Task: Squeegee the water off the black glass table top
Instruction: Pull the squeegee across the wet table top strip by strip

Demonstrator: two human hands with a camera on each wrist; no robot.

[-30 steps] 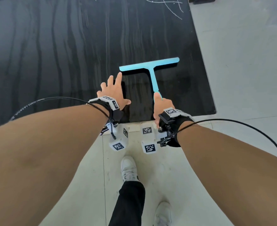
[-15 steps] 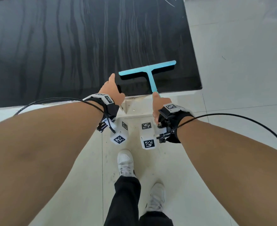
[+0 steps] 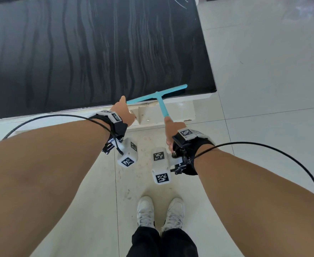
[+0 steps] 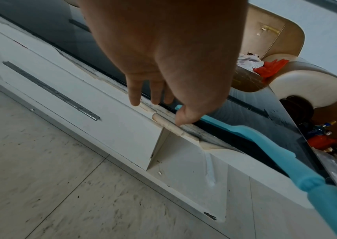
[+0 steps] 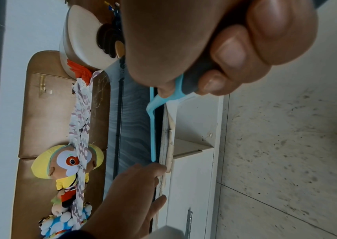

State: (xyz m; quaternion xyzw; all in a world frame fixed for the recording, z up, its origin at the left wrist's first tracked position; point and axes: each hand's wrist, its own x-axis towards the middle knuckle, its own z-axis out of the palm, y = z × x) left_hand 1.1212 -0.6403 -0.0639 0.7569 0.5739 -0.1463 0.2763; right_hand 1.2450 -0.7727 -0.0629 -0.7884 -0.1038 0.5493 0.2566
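Note:
A light blue squeegee point(image 3: 157, 96) lies with its blade along the near edge of the black glass table top point(image 3: 97, 49), close to the near right corner. My right hand point(image 3: 171, 129) grips its handle point(image 5: 178, 90), fingers curled round it, out over the floor. The handle point(image 4: 298, 168) slants toward me. My left hand point(image 3: 122, 110) rests at the table's near edge, next to the blade's left end. Its fingers point(image 4: 153, 95) are straight, tips touching the white rim below the glass. Streaks of water run across the glass.
A white cabinet base point(image 3: 163, 114) with a drawer handle point(image 4: 51, 90) sits under the glass. Pale tiled floor point(image 3: 263, 89) lies right and below, where my white shoes point(image 3: 160, 212) stand. A tan sofa with a plush toy point(image 5: 67, 161) stands beyond the table's far side.
The squeegee has been pulled toward me, from mid-table to the near edge. Both hands drew back with it; my left hand slid off the glass onto the rim.

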